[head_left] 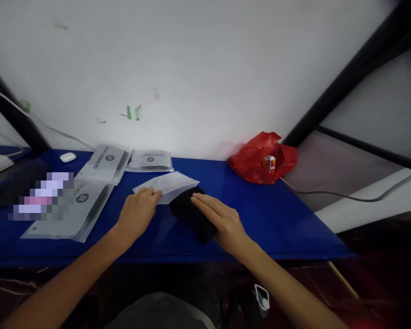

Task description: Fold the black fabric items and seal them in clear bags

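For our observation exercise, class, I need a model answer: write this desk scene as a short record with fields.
Surface: blue table
Left: left hand grips the near edge of a white pouch
Right: right hand lies flat and open on a black cloth touching the pouch
Far left: printed pouches lying flat
Far right: red plastic bag by the wall
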Motion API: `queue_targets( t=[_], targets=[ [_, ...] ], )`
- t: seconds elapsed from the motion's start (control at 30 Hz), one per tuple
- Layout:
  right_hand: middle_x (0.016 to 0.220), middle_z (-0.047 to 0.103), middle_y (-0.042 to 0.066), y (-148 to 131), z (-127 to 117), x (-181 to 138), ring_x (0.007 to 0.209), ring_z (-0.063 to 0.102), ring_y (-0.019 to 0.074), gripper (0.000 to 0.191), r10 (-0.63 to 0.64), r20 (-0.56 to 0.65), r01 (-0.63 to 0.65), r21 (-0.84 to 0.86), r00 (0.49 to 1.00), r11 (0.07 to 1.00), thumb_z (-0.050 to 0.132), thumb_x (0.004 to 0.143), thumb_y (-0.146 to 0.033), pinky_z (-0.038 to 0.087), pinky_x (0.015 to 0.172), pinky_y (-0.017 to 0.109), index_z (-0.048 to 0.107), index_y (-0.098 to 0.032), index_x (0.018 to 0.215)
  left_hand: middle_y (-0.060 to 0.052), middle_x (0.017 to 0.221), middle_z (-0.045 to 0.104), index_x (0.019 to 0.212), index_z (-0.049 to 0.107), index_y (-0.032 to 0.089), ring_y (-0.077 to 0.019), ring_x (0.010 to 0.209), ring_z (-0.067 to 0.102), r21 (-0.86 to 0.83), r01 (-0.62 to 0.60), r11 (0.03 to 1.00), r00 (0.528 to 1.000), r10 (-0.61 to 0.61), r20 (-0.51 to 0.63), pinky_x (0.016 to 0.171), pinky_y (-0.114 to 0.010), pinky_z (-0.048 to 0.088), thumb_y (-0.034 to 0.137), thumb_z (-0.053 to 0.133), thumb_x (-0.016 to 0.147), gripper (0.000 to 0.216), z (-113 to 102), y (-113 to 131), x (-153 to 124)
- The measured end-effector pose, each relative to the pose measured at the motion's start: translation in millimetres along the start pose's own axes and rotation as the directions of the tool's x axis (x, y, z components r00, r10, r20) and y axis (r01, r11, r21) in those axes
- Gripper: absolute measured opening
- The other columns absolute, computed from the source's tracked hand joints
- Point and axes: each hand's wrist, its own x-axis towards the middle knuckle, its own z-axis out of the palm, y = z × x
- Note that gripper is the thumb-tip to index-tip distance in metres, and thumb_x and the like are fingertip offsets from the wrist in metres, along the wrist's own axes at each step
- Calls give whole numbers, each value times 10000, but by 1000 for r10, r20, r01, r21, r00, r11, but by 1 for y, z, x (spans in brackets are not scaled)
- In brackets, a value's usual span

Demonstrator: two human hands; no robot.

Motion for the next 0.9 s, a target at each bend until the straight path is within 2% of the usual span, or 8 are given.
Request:
queue_targets(
  t=[0.13, 0.23, 0.4, 0.53, 0.6, 0.77, 0.9],
  targets=[
    [1245, 603, 133, 3, 18, 5, 1218, 514, 213, 429, -109, 61, 113, -52, 992, 992, 381, 890, -62, 500, 964, 368, 476, -123, 1304, -56, 792, 631, 986, 645, 192, -217, 810, 628, -29, 17, 999, 999, -19, -44, 526, -255, 405, 198, 344, 949, 304, -4, 6, -2],
    [1252, 603, 117, 10, 29, 4, 1240, 492, 215, 404, -125, 122, 137, -97, 985, 986, 356, 910, -70, 488, 981, 377, 516, -142, 1274, -49, 771, 628, 942, 655, 191, -195, 771, 633, -61, 0, 998, 995, -6, -99, 512, -241, 391, 206, 369, 945, 286, -4, 5, -2],
    [1293, 568, 134, 19, 41, 3, 1242, 491, 226, 471, -26, 187, 47, -111, 982, 993, 366, 865, -31, 477, 991, 404, 492, -145, 1304, -35, 739, 634, 917, 657, 183, -174, 726, 631, -110, -69, 992, 986, 51, -159, 532, -234, 401, 169, 406, 926, 251, 3, 6, -1],
    [1290, 557, 179, 15, 48, 2, 1210, 517, 257, 587, 67, 189, -48, -102, 980, 994, 415, 735, 19, 509, 949, 395, 466, -69, 1313, -38, 771, 655, 903, 662, 176, -171, 742, 631, -188, -113, 976, 982, 81, -172, 598, -246, 439, 171, 404, 929, 259, 8, 6, 3],
    [1278, 561, 188, 12, 51, 3, 1196, 525, 268, 596, 66, 195, -44, -116, 979, 992, 431, 712, 19, 515, 939, 384, 467, -44, 1304, -41, 795, 664, 909, 666, 177, -174, 759, 634, -246, -115, 962, 981, 71, -181, 626, -256, 454, 185, 410, 931, 257, 9, 5, 6],
    [1207, 606, 163, 5, 57, 11, 1135, 560, 249, 468, -19, 229, 61, -174, 973, 983, 386, 838, -23, 507, 937, 376, 484, -84, 1291, -26, 802, 671, 936, 671, 181, -153, 767, 635, -439, -199, 876, 973, 124, -194, 693, -255, 473, 214, 416, 940, 257, 9, 1, 8],
    [1134, 640, 158, 8, 67, 18, 1021, 615, 249, 427, 43, 275, 14, -202, 960, 979, 379, 891, -69, 530, 877, 399, 487, -133, 1299, -23, 834, 682, 981, 662, 180, -151, 796, 636, -520, -283, 806, 953, 174, -248, 735, -269, 485, 216, 416, 943, 251, 9, 3, 5]
  ],
)
